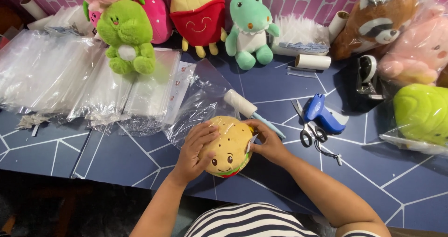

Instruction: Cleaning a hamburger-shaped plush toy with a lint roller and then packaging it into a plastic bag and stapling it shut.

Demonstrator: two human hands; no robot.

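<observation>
Burger plush (228, 146) on table (116, 157) at near edge; left hand (196, 150) cupped on its side, right hand (266, 141) pinching what looks like its tag (252, 141); likely soft, light, squashy; hold by both sides.

A round tan burger plush (229, 146) with dotted bun, small smiling face and red-green edge sits face-up at the near edge of the blue table (116, 160), a white tag at its right side.

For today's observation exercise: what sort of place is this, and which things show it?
Probably a toy-packing workbench: stacks of clear bags, a row of plush toys, and a burger plush held by both hands.
</observation>
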